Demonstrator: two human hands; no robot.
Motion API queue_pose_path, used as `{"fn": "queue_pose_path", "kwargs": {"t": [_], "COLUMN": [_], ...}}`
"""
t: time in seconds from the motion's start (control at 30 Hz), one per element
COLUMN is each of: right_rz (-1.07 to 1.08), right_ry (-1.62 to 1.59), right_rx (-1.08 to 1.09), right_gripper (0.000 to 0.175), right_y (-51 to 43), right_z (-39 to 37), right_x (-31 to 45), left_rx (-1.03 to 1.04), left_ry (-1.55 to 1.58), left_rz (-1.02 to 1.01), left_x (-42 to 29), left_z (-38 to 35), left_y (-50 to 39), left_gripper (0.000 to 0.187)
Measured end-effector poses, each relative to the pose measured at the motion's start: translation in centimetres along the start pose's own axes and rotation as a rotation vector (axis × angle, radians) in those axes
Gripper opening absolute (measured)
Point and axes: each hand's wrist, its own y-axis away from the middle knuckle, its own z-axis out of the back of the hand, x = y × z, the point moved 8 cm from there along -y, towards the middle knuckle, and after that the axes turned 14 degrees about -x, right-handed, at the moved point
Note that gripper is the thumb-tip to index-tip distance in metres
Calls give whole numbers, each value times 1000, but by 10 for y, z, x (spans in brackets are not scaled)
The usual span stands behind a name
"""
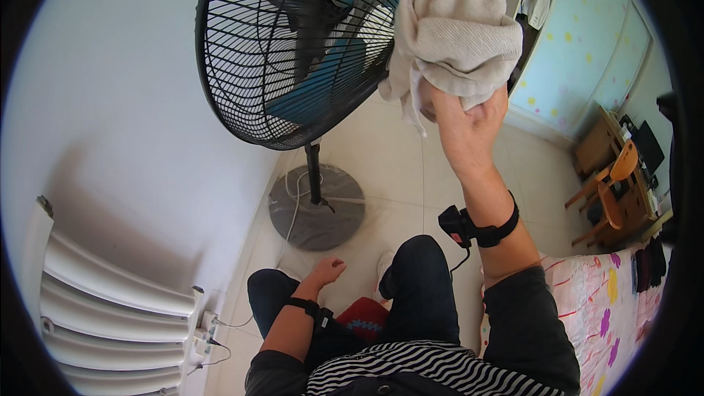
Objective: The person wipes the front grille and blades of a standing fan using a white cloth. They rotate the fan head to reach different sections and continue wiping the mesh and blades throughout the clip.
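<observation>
My right hand (467, 132) is raised, gripping a bunched beige cloth (462, 47) that covers most of its fingers. In this view the cloth overlaps the right edge of a black pedestal fan's wire guard (242, 82); whether they touch, I cannot tell. Blue fan blades (322, 88) show through the wires. A black pole (313, 176) carries the fan head above a round grey base (297, 225), which seems wrapped in clear plastic. Low by my left knee, my left hand (328, 270) is loosely curled, with nothing seen in it.
White radiator-like slats (115, 280) stand by the left wall, beside plugged-in sockets (206, 327). A pale cord (294, 214) crosses the fan base. To the right are a flower-patterned bed (583, 308), a wooden chair (610, 206), a desk and a wardrobe with floral sliding doors (572, 60).
</observation>
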Motion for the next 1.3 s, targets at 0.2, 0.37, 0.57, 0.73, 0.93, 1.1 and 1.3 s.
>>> {"fn": "queue_pose_path", "kwargs": {"t": [0.2,0.37,0.57,0.73,0.93,1.1,1.3], "right_rz": [407,238,-245,-548,-559,-446,-640], "right_ry": [178,251,258,233,378,272,-11], "right_rx": [68,247,479,529,673,780,758], "right_gripper": [58,57,53,54,54,55,55], "right_y": [31,94,192,281,322,336,359], "right_z": [-36,-47,-39,-1,37,31,45], "right_x": [24,-15,-92,-123,-105,-72,-98], "left_rx": [28,-6,-32,-16,62,29,-91], "left_ry": [5,72,165,384,950,967,1074], "left_rz": [66,53,41,90,-47,-94,74], "left_x": [-1,-5,-14,-48,-124,-144,-127], "left_z": [2,3,5,11,26,20,34], "left_y": [3,5,8,19,54,80,89], "left_gripper": [47,44,43,51,64,62,55]}}
